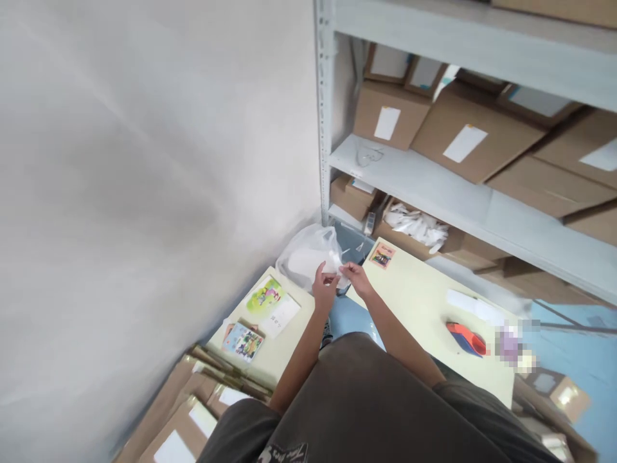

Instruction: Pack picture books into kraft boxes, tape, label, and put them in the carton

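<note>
A white plastic bag [308, 257] stands in the corner by the wall, between two pale tabletops. My left hand [326, 286] is at the bag's near right edge, thumb and fingers bent around a bit of thin white plastic. Close beside it on the right, my right hand [355, 275] pinches the same edge between thumb and fingertips. Books with colourful covers [243, 341] and an open picture book [274, 305] lie on the left tabletop [294, 341]. On the right tabletop [409, 289] are a small orange card [383, 255] and a red and blue item [466, 339].
A grey metal shelf [506, 212] with cardboard boxes [477, 138] rises at the right. Below it, an open box holds crumpled white material [417, 225]. Flattened cartons [186, 418] lean at the lower left. A bare wall [144, 161] borders the left side.
</note>
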`<state>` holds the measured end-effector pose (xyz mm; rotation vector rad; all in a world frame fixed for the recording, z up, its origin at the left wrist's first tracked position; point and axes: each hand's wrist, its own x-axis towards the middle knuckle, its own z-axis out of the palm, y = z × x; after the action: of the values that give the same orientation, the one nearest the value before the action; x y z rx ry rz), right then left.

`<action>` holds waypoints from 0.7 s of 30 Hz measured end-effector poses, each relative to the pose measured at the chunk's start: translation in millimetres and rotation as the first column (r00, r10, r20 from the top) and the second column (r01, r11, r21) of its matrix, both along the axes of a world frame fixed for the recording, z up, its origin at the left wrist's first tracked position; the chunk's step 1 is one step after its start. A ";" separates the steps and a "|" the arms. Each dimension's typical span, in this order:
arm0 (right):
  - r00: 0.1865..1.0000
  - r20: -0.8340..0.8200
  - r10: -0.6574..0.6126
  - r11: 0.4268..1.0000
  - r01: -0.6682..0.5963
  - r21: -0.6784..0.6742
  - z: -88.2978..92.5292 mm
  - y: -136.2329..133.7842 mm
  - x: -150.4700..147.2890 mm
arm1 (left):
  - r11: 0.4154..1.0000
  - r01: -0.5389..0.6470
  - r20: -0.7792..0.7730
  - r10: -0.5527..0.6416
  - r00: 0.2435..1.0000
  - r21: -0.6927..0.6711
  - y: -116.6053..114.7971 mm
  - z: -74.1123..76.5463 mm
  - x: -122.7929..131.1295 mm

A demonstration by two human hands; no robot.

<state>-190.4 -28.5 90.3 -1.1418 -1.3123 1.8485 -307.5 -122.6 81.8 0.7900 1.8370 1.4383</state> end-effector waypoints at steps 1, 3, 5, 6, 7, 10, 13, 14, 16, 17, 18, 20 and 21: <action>0.999 -0.008 -0.043 0.999 0.043 0.016 5.2 1.8 16.7 | 0.999 0.043 -0.009 -0.043 0.999 0.007 7.5 3.5 10.6; 0.992 -0.019 -0.128 0.991 0.128 0.044 15.2 3.3 52.3 | 0.992 0.122 -0.038 -0.121 0.992 0.033 22.2 10.2 34.3; 0.977 -0.029 -0.209 0.976 0.211 0.059 24.2 1.1 90.4 | 0.983 0.176 -0.077 -0.171 0.982 0.060 35.0 16.0 62.5; 0.969 -0.033 -0.243 0.968 0.244 0.060 28.1 -1.4 109.9 | 0.976 0.205 -0.091 -0.199 0.976 0.068 40.3 18.4 78.4; 0.962 -0.036 -0.269 0.961 0.271 0.055 31.5 -4.8 129.4 | 0.968 0.241 -0.097 -0.234 0.967 0.069 44.7 20.4 95.3; 0.945 -0.043 -0.323 0.946 0.324 0.010 37.7 -18.9 186.1 | 0.928 0.369 -0.070 -0.365 0.928 0.058 52.0 23.9 150.6; 0.919 -0.052 -0.391 0.920 0.391 -0.019 36.8 -35.4 236.7 | 0.882 0.468 -0.033 -0.467 0.884 0.059 51.4 22.1 204.6; 0.910 -0.049 -0.411 0.912 0.411 -0.016 34.8 -40.8 251.6 | 0.870 0.490 -0.033 -0.489 0.872 0.055 49.8 20.1 220.5; 0.899 -0.038 -0.436 0.900 0.436 0.003 28.3 -51.5 277.3 | 0.861 0.507 -0.045 -0.505 0.862 0.034 45.2 14.0 248.0; 0.895 -0.031 -0.446 0.895 0.446 0.009 24.0 -56.6 287.9 | 0.864 0.503 -0.052 -0.501 0.864 0.020 42.4 9.9 259.3; 0.886 -0.027 -0.463 0.886 0.464 0.009 19.2 -61.5 296.7 | 0.867 0.499 -0.052 -0.498 0.866 0.006 39.6 5.5 269.0; 0.855 -0.021 -0.518 0.855 0.518 -0.009 8.9 -70.7 309.2 | 0.864 0.503 -0.015 -0.504 0.864 -0.019 34.1 -3.6 283.3; 0.835 -0.016 -0.550 0.835 0.550 -0.026 3.9 -74.9 313.2 | 0.861 0.507 0.022 -0.506 0.862 -0.033 31.9 -7.9 287.7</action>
<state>122.8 -103.4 94.2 -1.3340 -0.8252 1.4374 -19.8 -90.6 74.0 1.1406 1.4841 1.0574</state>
